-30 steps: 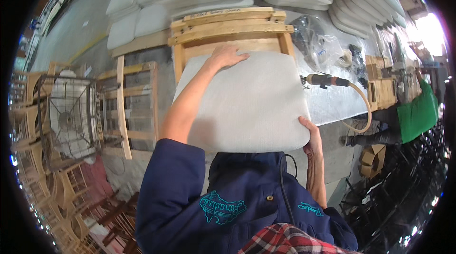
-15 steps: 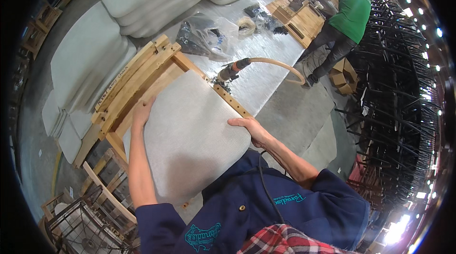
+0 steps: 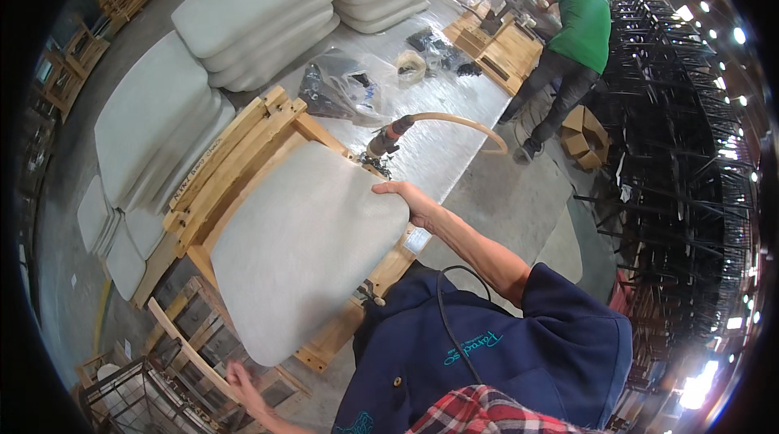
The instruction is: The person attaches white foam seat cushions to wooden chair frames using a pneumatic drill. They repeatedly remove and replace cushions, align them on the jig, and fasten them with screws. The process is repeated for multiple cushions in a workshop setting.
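Note:
A light grey seat pad point(image 3: 304, 243) with rounded corners lies over a wooden frame point(image 3: 243, 162) on the bench. My right hand point(image 3: 414, 205) grips its right edge, thumb on top and fingers hidden under it. Off the pad, just below its near left corner, my left hand point(image 3: 243, 385) hangs with its fingers loosely bent and nothing visible in them. A pneumatic driver point(image 3: 388, 138) with a tan hose point(image 3: 466, 120) rests beyond the pad, beside a small heap of dark screws point(image 3: 376, 165).
Stacks of grey pads point(image 3: 256, 8) stand at the far left. A clear plastic bag point(image 3: 349, 85) lies on the metal bench top point(image 3: 450, 130). A co-worker in green point(image 3: 580, 20) bends over the bench's far end. Black metal frames point(image 3: 673, 158) fill the right side; a cardboard box point(image 3: 584, 138) sits on the floor.
My left hand has let go of the pad's left edge and moved down toward me. The pad has shifted left and nearer, uncovering more of the frame's near side. My right hand still holds it.

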Tool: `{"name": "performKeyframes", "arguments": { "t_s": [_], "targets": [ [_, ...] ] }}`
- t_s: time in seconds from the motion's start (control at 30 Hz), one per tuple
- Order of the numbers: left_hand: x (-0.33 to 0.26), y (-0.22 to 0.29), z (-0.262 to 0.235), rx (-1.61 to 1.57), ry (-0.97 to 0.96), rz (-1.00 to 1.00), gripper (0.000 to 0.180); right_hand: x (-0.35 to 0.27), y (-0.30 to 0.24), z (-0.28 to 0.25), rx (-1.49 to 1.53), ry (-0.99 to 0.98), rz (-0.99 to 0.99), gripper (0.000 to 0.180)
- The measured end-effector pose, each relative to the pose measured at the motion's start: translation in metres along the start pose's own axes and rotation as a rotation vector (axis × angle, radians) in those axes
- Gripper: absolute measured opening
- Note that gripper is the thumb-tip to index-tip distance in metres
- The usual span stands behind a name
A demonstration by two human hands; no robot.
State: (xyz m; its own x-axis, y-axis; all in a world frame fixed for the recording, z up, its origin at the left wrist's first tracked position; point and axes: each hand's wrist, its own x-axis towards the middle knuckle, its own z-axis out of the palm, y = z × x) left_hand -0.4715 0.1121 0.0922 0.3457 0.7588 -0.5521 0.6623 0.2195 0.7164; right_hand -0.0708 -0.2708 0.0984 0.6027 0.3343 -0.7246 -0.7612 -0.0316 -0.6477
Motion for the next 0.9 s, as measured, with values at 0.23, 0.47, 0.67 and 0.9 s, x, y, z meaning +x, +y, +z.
{"name": "performKeyframes", "arguments": {
  "t_s": [0.23, 0.47, 0.67, 0.9],
  "targets": [
    [-0.043, 0.008, 0.118, -0.642, -0.104, 0.189, 0.102, 0.016, -0.017, 0.007, 0.044, 0.006, -0.075, 0.049],
    [-0.024, 0.053, 0.140, -0.610, -0.008, 0.273, 0.090, 0.052, -0.003, 0.016, 0.005, 0.070, -0.294, 0.057],
    [-0.004, 0.074, 0.144, -0.390, -0.038, 0.556, 0.067, 0.097, 0.008, 0.018, -0.112, 0.227, -0.511, 0.050],
    [0.036, 0.018, 0.160, -0.742, 0.067, 0.373, 0.071, 0.055, 0.004, 0.035, -0.026, 0.058, -0.356, 0.051]
  ]
}}
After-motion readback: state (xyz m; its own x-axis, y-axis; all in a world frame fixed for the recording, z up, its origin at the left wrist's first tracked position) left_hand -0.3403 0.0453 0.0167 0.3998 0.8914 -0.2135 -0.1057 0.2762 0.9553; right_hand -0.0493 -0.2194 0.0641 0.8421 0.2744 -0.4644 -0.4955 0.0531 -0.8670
